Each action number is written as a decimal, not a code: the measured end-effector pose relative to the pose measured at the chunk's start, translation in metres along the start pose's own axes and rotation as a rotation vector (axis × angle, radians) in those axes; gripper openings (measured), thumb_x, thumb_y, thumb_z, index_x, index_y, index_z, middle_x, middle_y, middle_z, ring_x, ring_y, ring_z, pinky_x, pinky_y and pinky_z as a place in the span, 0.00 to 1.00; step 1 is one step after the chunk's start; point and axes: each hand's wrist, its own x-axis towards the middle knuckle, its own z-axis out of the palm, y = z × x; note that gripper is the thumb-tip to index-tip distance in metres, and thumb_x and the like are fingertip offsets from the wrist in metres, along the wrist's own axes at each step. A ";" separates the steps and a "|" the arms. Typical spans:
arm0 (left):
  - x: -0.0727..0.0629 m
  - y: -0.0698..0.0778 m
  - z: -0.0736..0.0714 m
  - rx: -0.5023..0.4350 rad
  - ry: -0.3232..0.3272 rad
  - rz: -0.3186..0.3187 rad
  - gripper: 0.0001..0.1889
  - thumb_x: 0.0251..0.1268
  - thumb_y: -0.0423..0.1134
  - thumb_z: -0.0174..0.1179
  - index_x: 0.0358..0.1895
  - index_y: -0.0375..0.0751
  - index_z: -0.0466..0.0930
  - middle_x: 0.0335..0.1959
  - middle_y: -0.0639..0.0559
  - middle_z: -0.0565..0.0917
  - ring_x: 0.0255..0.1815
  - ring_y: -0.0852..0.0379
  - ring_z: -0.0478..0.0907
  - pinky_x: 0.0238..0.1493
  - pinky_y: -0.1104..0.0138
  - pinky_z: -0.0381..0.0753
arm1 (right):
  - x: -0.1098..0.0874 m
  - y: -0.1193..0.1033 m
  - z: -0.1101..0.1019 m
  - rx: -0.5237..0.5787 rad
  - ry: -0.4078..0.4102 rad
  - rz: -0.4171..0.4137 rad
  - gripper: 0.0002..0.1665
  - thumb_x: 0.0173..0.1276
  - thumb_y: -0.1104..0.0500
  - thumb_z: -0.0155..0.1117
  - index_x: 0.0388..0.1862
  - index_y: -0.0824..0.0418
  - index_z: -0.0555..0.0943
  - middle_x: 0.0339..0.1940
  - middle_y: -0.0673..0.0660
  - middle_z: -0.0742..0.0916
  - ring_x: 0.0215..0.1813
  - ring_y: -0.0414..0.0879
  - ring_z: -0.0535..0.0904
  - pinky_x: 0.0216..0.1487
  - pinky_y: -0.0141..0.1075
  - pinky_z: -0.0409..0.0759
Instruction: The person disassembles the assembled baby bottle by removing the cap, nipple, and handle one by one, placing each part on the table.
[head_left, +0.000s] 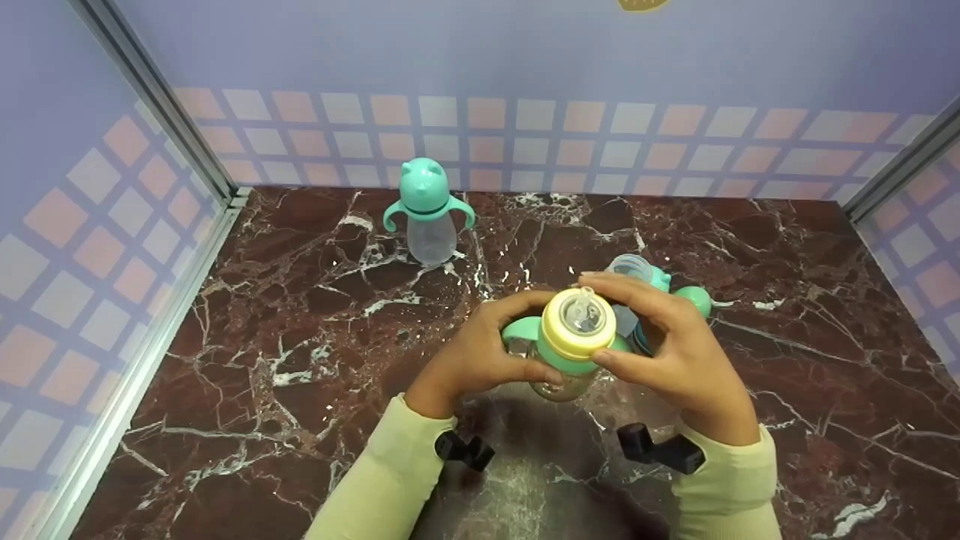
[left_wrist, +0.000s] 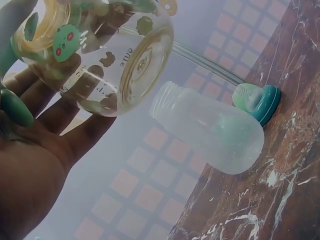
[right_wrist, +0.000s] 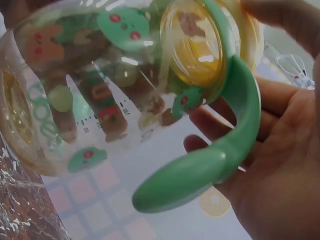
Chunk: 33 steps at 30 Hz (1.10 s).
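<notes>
A clear baby bottle with green handles and animal prints is held above the table between both hands. Its yellow collar surrounds a clear nipple facing up. My left hand grips the bottle from the left, its fingers behind the clear body and its thumb in front. From the right, my right hand holds the yellow collar between thumb and fingers. One curved green handle shows near the right palm. Behind the hands stands a frosted bottle without a top, partly hidden in the head view.
A turquoise-topped bottle with two handles and an eared cap stands at the back left. Beyond the right hand sit a green rounded cap and a teal-rimmed piece. Patterned walls enclose the dark marbled tabletop.
</notes>
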 end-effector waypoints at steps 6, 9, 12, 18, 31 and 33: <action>0.000 0.000 0.000 -0.007 -0.011 -0.006 0.42 0.46 0.55 0.75 0.66 0.43 0.71 0.59 0.47 0.80 0.56 0.53 0.79 0.59 0.58 0.79 | 0.000 -0.001 -0.001 0.011 -0.039 0.026 0.39 0.52 0.75 0.69 0.66 0.68 0.72 0.62 0.64 0.80 0.66 0.50 0.74 0.68 0.34 0.71; 0.000 -0.001 0.000 -0.008 -0.005 -0.008 0.42 0.46 0.55 0.75 0.66 0.42 0.71 0.60 0.47 0.80 0.57 0.53 0.79 0.59 0.58 0.78 | -0.001 -0.002 -0.001 0.026 -0.040 0.051 0.39 0.55 0.73 0.67 0.68 0.66 0.70 0.61 0.65 0.80 0.65 0.51 0.74 0.69 0.35 0.70; 0.001 -0.001 0.000 0.006 0.025 -0.006 0.41 0.46 0.54 0.75 0.65 0.42 0.72 0.60 0.47 0.80 0.57 0.53 0.78 0.60 0.59 0.78 | 0.000 -0.002 -0.001 0.018 -0.020 0.036 0.38 0.57 0.71 0.68 0.68 0.66 0.69 0.61 0.65 0.79 0.63 0.51 0.75 0.68 0.35 0.70; 0.002 -0.001 0.001 0.091 0.158 -0.020 0.40 0.43 0.48 0.77 0.64 0.46 0.73 0.59 0.52 0.81 0.58 0.57 0.78 0.62 0.61 0.76 | 0.003 -0.002 0.003 -0.098 0.139 -0.007 0.40 0.50 0.67 0.77 0.64 0.68 0.73 0.59 0.62 0.81 0.62 0.47 0.75 0.65 0.35 0.72; 0.003 0.000 0.002 0.207 0.237 0.000 0.40 0.43 0.41 0.78 0.65 0.46 0.73 0.60 0.53 0.81 0.60 0.60 0.77 0.63 0.64 0.76 | 0.012 -0.006 0.028 -0.476 0.364 0.139 0.42 0.34 0.53 0.87 0.53 0.61 0.81 0.49 0.53 0.86 0.53 0.41 0.78 0.55 0.33 0.73; 0.003 0.000 0.002 0.221 0.235 0.001 0.39 0.43 0.42 0.78 0.64 0.47 0.73 0.60 0.53 0.81 0.60 0.61 0.77 0.63 0.64 0.76 | 0.013 -0.006 0.030 -0.492 0.371 0.152 0.43 0.34 0.51 0.87 0.52 0.61 0.80 0.49 0.53 0.86 0.52 0.41 0.78 0.55 0.34 0.72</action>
